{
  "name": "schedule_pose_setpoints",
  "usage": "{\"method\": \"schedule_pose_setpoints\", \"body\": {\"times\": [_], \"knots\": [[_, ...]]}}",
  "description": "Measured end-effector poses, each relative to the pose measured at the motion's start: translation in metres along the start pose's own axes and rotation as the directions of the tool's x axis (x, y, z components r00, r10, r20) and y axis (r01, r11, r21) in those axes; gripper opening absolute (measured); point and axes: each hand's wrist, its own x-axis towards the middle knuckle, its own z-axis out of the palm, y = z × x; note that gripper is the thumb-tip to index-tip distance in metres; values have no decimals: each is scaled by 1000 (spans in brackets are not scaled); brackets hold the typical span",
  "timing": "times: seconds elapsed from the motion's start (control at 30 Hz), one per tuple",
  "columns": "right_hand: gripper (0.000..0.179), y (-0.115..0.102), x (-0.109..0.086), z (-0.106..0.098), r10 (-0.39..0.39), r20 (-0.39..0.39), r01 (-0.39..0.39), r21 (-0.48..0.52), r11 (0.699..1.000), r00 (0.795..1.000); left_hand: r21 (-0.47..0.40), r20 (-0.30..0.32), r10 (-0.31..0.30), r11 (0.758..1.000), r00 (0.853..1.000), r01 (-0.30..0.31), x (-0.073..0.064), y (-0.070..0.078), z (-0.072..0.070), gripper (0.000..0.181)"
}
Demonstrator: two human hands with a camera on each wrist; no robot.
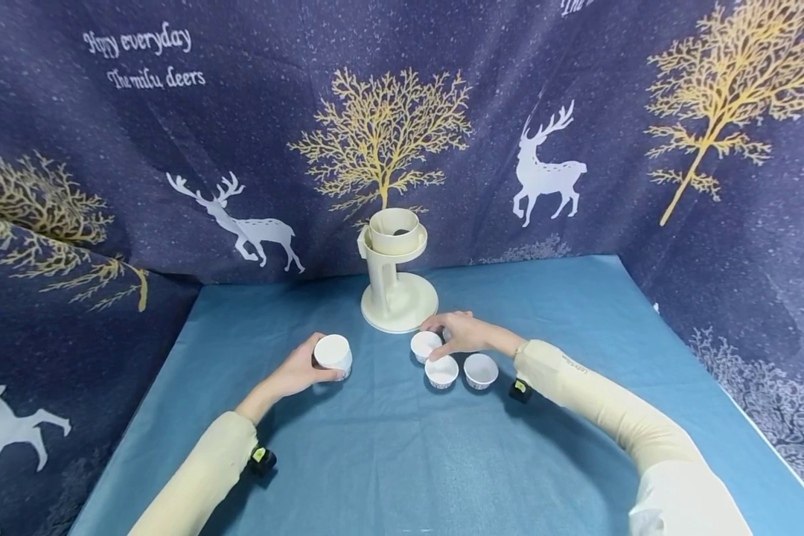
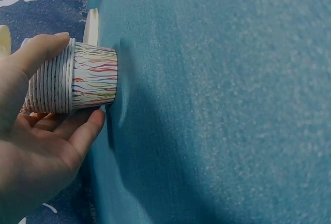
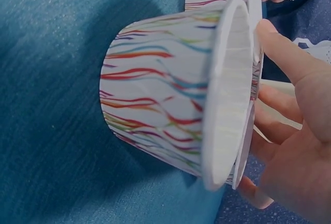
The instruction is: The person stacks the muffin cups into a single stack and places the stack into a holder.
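My left hand (image 1: 301,367) grips a stack of paper cups (image 2: 95,76), white with wavy coloured lines and many nested rims, just over the blue cloth. The thumb lies along one side, the fingers on the other. To the right, my right hand (image 1: 462,331) reaches over a group of paper cups of the same pattern. Its thumb and forefinger straddle the left paper cup (image 1: 425,345) at the rim. Nearer me stand a front paper cup (image 1: 441,371) and a front-right paper cup (image 3: 155,92), both upright. Another cup is mostly hidden under the palm.
Behind the cups stands a cream stand (image 1: 395,298) with a round base and a cylindrical holder (image 1: 394,231) on top. Blue cloth (image 1: 375,461) covers the table. A dark printed curtain (image 1: 442,45) hangs along the back and sides.
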Motion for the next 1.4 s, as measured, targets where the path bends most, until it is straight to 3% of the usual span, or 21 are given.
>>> {"method": "schedule_pose_setpoints", "body": {"times": [0.97, 1.2, 1.4], "knots": [[55, -3, 4, 1, -48, -7, 48, 2, 999, 999, -6, 3, 7, 1000, 1000, -7, 0, 3, -2, 65], [44, -4, 7, 0, -79, -47, 79, 2, 997, 996, -10, 12, 20, 1000, 1000, -19, 0, 3, -3, 64], [46, -7, 8, -1, -84, -75, 84, -9, 996, 994, -17, 19, 30, 999, 999, -30, 0, 3, -4, 66]]}}
